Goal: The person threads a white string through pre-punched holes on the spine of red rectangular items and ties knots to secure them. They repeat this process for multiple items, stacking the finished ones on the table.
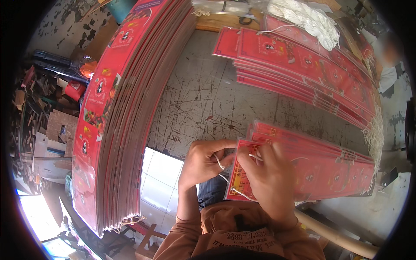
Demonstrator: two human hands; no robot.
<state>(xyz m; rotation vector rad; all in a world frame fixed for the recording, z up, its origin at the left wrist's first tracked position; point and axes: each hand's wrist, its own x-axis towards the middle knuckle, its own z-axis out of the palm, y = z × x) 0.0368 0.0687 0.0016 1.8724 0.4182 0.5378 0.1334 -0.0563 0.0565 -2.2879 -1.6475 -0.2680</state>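
At the frame's left is a tall stack of red strips (pixel 123 108). Toward lower centre, the left hand (pixel 197 164) pinches a white cord (pixel 219 162); beside it, the partly blurred right hand (pixel 271 180) pinches cord too, over red panels (pixel 323 171) at lower right. Uneven pulling might tear the panels' corner or let the cord slip. Their long axis runs left to right, yellow-patterned end pointing left.

Red panels (pixel 327 173) glossy, plastic-filmed; white cord hank (pixel 310 24) fibrous, matt; tabletop (pixel 203 91) dull (well scratched).
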